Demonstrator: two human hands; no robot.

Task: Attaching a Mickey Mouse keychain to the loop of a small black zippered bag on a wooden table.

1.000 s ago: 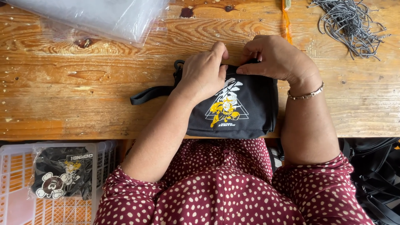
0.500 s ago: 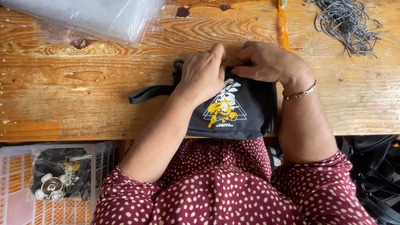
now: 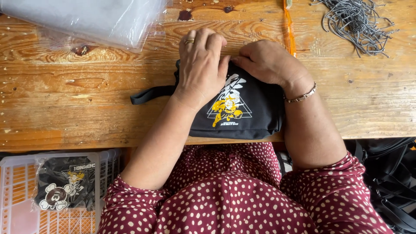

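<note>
At the near left, a white crate (image 3: 17, 195) sits below the table and holds a black bag in clear wrap (image 3: 65, 184). At the far left, a pile of clear plastic bags (image 3: 86, 17) lies on the wooden table (image 3: 65, 99). In the middle, a black bag (image 3: 247, 112) with a yellow picture lies at the near edge of the table, its strap (image 3: 151, 93) sticking out left. The left hand (image 3: 201, 65) lies flat on the bag's far left part, fingers together. The right hand (image 3: 268, 63) presses on the bag's top edge, fingers bent; I cannot tell if it pinches anything. At the far right lies a bunch of grey cords (image 3: 355, 21).
</note>
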